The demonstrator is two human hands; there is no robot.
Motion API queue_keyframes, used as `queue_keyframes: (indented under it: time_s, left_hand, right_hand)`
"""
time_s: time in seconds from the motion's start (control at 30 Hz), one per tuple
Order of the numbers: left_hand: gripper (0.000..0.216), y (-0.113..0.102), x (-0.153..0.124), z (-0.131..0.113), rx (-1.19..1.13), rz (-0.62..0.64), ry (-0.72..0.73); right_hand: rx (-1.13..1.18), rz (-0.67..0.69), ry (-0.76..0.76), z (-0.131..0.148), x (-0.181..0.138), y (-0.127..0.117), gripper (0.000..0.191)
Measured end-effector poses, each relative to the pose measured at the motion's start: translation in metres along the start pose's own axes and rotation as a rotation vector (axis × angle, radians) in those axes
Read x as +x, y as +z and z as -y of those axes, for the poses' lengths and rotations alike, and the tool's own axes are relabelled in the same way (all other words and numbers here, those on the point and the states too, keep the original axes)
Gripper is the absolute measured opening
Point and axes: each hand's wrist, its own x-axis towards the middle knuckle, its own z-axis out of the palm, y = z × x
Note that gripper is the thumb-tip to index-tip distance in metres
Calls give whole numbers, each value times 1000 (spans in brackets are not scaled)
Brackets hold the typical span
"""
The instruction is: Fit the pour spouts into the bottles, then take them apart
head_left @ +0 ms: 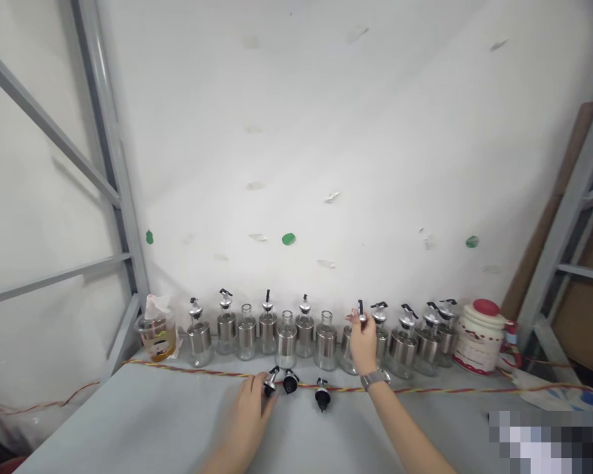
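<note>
A row of several glass oil bottles (286,339) with steel bands stands along the back wall; most carry pourer caps, a few are uncapped. My right hand (363,342) reaches to a bottle in the row, fingers pinched on its black-levered pourer cap (361,309). My left hand (250,411) rests on the grey table (128,421), fingertips closed on a loose pourer cap (271,383). Two more loose caps (290,382) (322,394) lie just to its right.
A plastic cup with yellow liquid (157,332) stands at the row's left end. A white jar with a red lid (481,336) sits at the right end. A red-yellow twisted cord (202,372) runs across the table. Grey metal shelf frames flank both sides.
</note>
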Motion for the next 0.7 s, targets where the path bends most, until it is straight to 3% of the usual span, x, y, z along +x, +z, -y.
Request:
queue_keyframes:
  time_s: [0.3, 0.47, 0.6, 0.7]
  left_hand:
    - [35, -7, -3, -5, 22, 42, 8]
    - [35, -3, -2, -1, 33, 32, 12]
    - [34, 0, 0, 2, 44, 31, 20]
    - [33, -1, 0, 1, 48, 32, 15]
  right_hand:
    - [-121, -233, 74, 2, -1, 15, 41]
    - [-75, -194, 9, 11, 6, 14, 45]
    - [-43, -199, -134, 32, 1, -5, 50]
    - [-49, -52, -203, 30, -23, -24, 43]
